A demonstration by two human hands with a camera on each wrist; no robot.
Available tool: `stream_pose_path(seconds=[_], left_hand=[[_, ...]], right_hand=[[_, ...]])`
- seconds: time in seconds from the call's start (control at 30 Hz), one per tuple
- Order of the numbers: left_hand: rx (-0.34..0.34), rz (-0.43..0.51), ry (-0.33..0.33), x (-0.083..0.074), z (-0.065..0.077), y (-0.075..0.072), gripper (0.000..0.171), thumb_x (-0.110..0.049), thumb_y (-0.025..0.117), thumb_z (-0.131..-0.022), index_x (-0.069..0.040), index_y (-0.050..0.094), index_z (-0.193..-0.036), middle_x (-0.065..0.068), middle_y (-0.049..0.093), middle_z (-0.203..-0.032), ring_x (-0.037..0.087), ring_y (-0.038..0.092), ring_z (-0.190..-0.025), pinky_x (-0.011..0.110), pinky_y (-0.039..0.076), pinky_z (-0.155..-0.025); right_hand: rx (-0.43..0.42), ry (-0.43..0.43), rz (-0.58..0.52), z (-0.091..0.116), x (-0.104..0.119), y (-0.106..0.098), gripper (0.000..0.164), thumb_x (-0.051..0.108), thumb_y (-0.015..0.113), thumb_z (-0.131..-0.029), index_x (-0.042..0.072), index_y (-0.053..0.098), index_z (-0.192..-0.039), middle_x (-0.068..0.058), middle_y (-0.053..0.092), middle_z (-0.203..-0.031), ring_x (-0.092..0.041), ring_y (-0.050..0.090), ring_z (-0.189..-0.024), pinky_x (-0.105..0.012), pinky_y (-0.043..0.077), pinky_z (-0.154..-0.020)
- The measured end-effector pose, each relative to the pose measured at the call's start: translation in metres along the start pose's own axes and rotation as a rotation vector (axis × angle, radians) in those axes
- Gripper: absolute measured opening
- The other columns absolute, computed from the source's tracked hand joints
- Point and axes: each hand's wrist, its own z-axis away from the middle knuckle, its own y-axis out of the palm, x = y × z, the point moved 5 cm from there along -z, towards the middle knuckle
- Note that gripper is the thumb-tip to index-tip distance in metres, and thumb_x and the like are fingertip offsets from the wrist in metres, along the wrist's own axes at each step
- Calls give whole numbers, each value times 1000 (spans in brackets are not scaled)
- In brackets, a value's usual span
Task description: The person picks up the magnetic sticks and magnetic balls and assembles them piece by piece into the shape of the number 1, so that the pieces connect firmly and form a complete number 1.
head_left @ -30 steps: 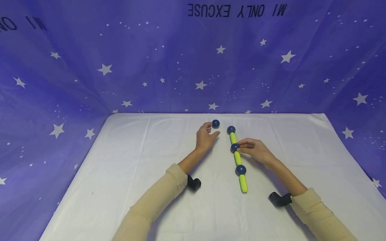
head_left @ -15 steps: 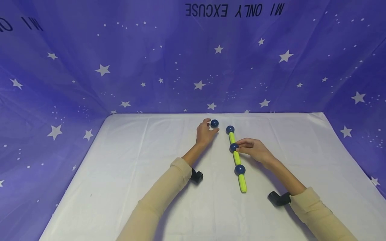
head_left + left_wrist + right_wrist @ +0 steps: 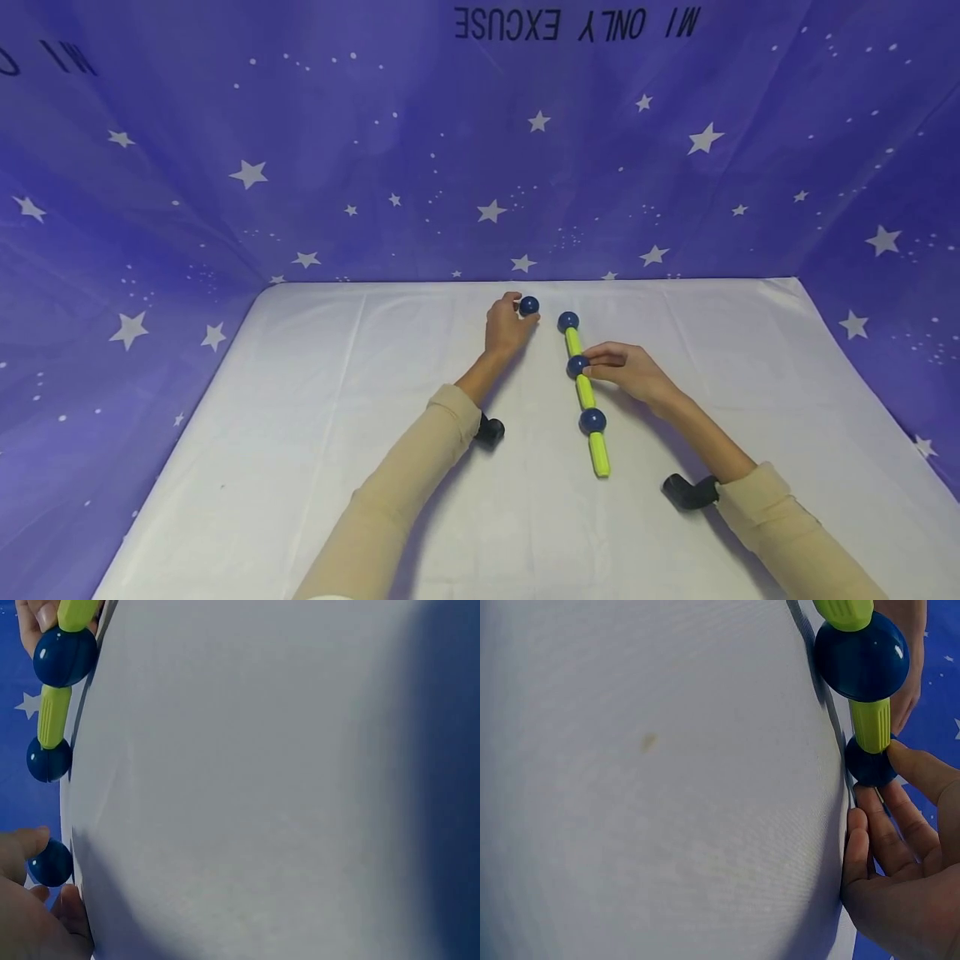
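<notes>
A straight row of yellow-green rods and dark blue balls lies on the white table. In the head view my right hand (image 3: 632,371) pinches the row's middle ball (image 3: 577,367) between thumb and fingers. The far ball (image 3: 567,321) and near ball (image 3: 592,421) belong to the same row, and the nearest rod (image 3: 599,455) ends it toward me. Left of the row's far end, my left hand (image 3: 507,327) has thumb and fingers on either side of a separate blue ball (image 3: 529,306). The left wrist view shows the thumb (image 3: 31,841) against this loose ball (image 3: 51,863).
White cloth covers the table (image 3: 405,467). A purple star-printed backdrop (image 3: 420,150) rises along the back and sides. Black curved pieces (image 3: 690,492) stick out at both sleeve cuffs.
My left hand has moved slightly forward and closed in round the loose blue ball. The right hand keeps its hold on the middle ball, and the row looks unmoved.
</notes>
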Motion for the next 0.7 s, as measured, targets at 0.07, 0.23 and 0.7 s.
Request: stream_pose_path(seconds=[0.07,0.23,0.7], left_hand=[[-7,-12,-6,1,-2,0,48,-18,77,-89,-2,62,-131,15,66,-112,26,62,-100,37,51,-87],[-22,-17,-17,4,-6,-3,40,-19,76,-89,-3,66,-123,12,66,-109,25,62,-98,37,51,-84],[58,60,52,-4,16,-10,34,-13,79,-85,2,66,-114,12,71,-100,21,68,-92,31,53,-83]], right_hand=[[0,-4,-3,0,2,1,44,24,76,-90,3,64,-127,-13,69,-117,-31,61,-114,-47,43,-100],[-4,-8,-17,0,4,1,45,24,77,-89,2,65,-127,-13,70,-116,-30,62,-113,-46,42,-100],[-21,3,15,1,0,0,43,25,77,-90,5,66,-126,-11,70,-118,-31,59,-116,-47,42,-100]])
